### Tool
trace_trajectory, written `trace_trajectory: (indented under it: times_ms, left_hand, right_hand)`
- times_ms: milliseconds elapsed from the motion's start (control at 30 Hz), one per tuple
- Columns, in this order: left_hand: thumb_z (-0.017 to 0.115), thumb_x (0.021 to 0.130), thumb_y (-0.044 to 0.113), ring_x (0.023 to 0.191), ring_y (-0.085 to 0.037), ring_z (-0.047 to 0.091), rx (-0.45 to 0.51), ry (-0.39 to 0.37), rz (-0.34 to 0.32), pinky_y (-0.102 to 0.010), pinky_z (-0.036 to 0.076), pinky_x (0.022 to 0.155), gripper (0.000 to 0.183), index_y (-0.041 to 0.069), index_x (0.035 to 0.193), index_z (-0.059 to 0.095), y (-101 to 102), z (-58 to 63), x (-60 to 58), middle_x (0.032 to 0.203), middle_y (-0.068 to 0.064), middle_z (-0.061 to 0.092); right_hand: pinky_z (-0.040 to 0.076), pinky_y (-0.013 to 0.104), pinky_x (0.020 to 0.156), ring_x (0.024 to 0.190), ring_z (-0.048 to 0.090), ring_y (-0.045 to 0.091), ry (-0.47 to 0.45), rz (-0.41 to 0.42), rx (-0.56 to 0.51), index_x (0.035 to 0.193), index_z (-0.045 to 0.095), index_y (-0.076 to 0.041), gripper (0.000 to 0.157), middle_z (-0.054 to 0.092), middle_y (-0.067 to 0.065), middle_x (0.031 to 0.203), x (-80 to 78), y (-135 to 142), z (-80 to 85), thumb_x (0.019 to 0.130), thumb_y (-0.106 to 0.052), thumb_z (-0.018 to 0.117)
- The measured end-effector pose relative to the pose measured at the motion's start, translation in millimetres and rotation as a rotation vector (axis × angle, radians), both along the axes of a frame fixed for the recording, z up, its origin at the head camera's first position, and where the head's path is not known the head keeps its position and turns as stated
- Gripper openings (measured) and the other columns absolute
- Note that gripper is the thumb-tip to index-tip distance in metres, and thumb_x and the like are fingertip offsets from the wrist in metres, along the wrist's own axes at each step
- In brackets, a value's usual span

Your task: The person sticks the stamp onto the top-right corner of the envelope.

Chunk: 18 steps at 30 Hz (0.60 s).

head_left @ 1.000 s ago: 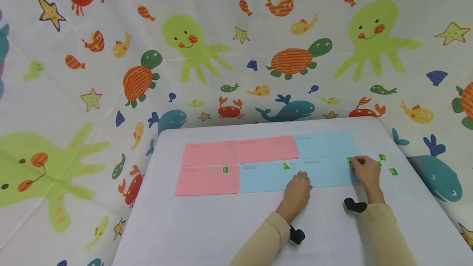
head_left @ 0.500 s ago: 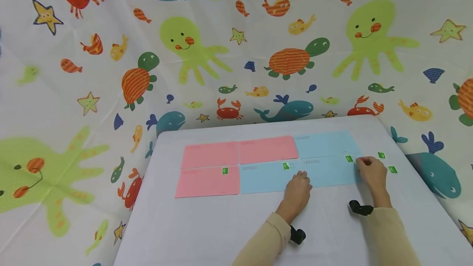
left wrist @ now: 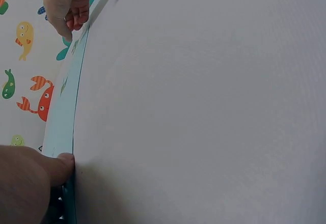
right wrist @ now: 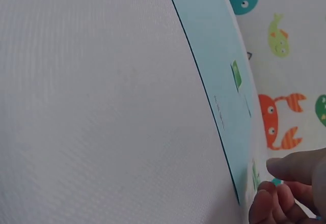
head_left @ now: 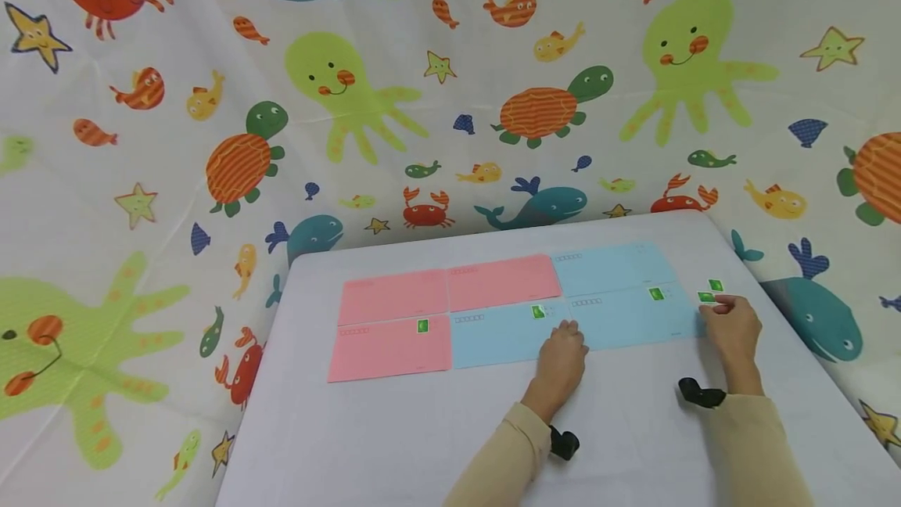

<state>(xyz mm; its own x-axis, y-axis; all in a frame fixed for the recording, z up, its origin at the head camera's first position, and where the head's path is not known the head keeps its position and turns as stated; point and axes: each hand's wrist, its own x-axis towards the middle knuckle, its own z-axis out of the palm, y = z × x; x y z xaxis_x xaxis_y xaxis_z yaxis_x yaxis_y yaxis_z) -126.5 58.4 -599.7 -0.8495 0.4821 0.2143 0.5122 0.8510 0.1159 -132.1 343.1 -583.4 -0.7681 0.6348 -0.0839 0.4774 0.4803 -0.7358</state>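
In the head view my left hand [head_left: 561, 366] rests with its fingertips where two blue envelopes meet, the right one [head_left: 619, 327] and the left one [head_left: 493, 339]. Its thumb [left wrist: 62, 167] presses on a blue envelope's near edge in the left wrist view. Just off the envelopes' right end is my right hand [head_left: 732, 331], thumb apart from loosely bent fingers and nothing visible between them. Right by its fingertips lies a small green stamp [head_left: 706, 297], with another stamp [head_left: 716, 285] behind it. Green stamps also sit on both front blue envelopes, at the right one's top right [head_left: 656, 294].
A pink envelope [head_left: 387, 350] at front left bears a green stamp [head_left: 422, 325]. Two more pink envelopes [head_left: 503, 284] and a blue envelope [head_left: 612, 264] without stamps form the back row. The white table [head_left: 394, 436] ends before a sea-animal curtain [head_left: 394, 14].
My right hand has drawn away from the stamp on the right blue envelope and moved right, over to the loose stamps, now covering one. My left hand stays on the envelopes. The head view has shifted slightly.
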Motion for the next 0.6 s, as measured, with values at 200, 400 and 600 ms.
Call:
trace_trajectory:
  times_ms: [200, 400, 600]
  left_hand:
    - [0.065, 0.098, 0.026, 0.125, -0.011, 0.063, -0.008, -0.014, 0.007, -0.025, 0.053, 0.102, 0.025, 0.01, 0.115, 0.074, 0, -1.9, -1.4, 0.13, 0.0, 0.069]
    - [0.066, 0.097, 0.026, 0.123, -0.012, 0.064, 0.003, -0.003, 0.001, -0.025, 0.053, 0.101, 0.024, 0.011, 0.114, 0.075, 1, -2.7, -2.7, 0.127, 0.0, 0.07]
    - [0.066, 0.097, 0.025, 0.124, -0.011, 0.064, 0.02, -0.03, 0.001, -0.025, 0.053, 0.101, 0.025, 0.011, 0.115, 0.074, 2, -3.3, -2.9, 0.13, 0.0, 0.069]
  right_hand:
    - [0.037, 0.025, 0.066, 0.105, 0.049, 0.037, -0.056, -0.02, -0.039, 0.147, 0.037, 0.009, 0.056, 0.05, 0.029, 0.122, -4.8, 9, -2.0, 0.099, -0.018, 0.048]
    - [0.042, 0.034, 0.073, 0.113, 0.049, 0.041, -0.089, -0.027, -0.061, 0.146, 0.039, 0.01, 0.058, 0.05, 0.031, 0.129, -12.4, 17, -1.9, 0.098, -0.02, 0.043]
    - [0.045, 0.056, 0.095, 0.127, 0.042, 0.049, -0.141, -0.052, -0.076, 0.144, 0.04, 0.012, 0.062, 0.045, 0.036, 0.139, -19.7, 20, -2.4, 0.1, -0.03, 0.046]
